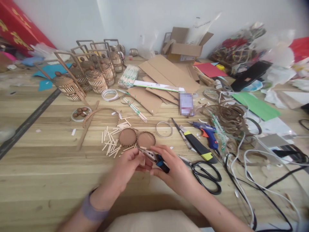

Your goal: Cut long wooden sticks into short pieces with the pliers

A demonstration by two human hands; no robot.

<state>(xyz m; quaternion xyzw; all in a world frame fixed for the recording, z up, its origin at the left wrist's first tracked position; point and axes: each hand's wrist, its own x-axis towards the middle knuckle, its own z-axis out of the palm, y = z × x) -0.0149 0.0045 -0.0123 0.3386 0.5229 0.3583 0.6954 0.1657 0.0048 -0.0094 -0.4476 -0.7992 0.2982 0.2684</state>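
Both forearms come up from the bottom edge and meet just below the two round cardboard discs, wrists low over the wooden surface. The left hand, with a purple band on its wrist, is curled with fingers pinched together on a short pale stick piece whose detail is too small to make out. The right hand is closed around the blue-handled pliers, whose tip points left, toward the left fingertips.

Counting from the discs: two discs side by side, touching; a scatter of many cut sticks just left of them; one metal ring to their right; one utility knife, one blue glue gun and one pair of black scissors farther right. Behind and left of the discs stand roughly seven small slatted lanterns.
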